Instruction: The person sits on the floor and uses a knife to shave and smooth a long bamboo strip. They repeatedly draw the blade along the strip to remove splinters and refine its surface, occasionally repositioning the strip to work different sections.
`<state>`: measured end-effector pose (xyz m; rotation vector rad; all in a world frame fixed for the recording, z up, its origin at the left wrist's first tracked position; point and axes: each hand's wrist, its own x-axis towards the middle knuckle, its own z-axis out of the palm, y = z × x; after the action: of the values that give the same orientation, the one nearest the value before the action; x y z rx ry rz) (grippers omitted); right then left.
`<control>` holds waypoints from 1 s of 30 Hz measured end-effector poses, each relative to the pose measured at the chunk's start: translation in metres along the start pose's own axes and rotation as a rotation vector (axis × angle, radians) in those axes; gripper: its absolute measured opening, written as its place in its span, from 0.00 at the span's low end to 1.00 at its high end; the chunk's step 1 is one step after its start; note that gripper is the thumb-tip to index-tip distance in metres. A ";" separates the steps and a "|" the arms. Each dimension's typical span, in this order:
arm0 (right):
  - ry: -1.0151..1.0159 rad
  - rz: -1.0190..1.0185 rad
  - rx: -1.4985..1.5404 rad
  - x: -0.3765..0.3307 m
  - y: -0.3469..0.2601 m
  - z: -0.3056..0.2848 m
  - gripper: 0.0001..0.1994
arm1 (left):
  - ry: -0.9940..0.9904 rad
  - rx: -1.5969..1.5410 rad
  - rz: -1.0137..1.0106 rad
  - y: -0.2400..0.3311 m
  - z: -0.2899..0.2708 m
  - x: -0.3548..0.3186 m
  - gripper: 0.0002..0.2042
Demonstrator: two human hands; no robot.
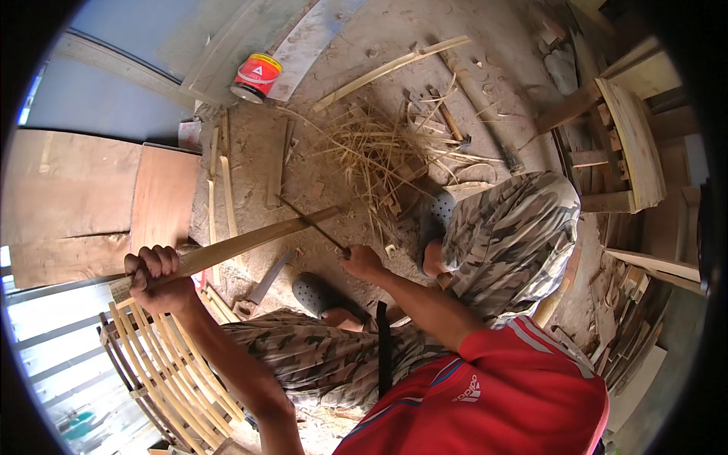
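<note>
My left hand (pixel 158 279) is wrapped round the left end of a long, flat strip of wood or bamboo (pixel 243 241). The strip slants up to the right, above the ground. In my right hand (pixel 362 262) is a long, thin, dark blade-like tool (pixel 315 227); whether it is a knife or a file I cannot tell. It crosses the strip near its far end and seems to touch it. Below the strip, a handsaw (pixel 268 282) lies on the ground by my left shoe (pixel 315 294).
Beyond my feet lies a heap of shavings (pixel 371 148), with a hammer (pixel 450 117) beside it. A red can (pixel 258 76) stands at the back left. Plywood sheets (pixel 76 189) and a slatted wooden rack (pixel 171 364) are on my left, a wooden frame (pixel 629 144) on my right.
</note>
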<state>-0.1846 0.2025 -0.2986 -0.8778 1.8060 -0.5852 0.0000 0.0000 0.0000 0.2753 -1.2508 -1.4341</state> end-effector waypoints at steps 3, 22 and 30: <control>0.080 0.007 0.065 0.005 -0.005 0.014 0.17 | -0.063 -0.023 -0.005 0.008 0.002 0.001 0.13; 0.103 0.040 0.045 0.005 0.004 0.037 0.19 | 0.025 0.029 0.013 0.010 0.000 -0.008 0.12; -0.028 0.261 0.085 0.019 0.075 0.028 0.20 | 0.039 0.014 0.006 0.001 0.023 -0.002 0.11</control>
<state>-0.1858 0.2341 -0.3743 -0.5783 1.8198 -0.4762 -0.0158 0.0134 0.0093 0.3075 -1.2298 -1.4092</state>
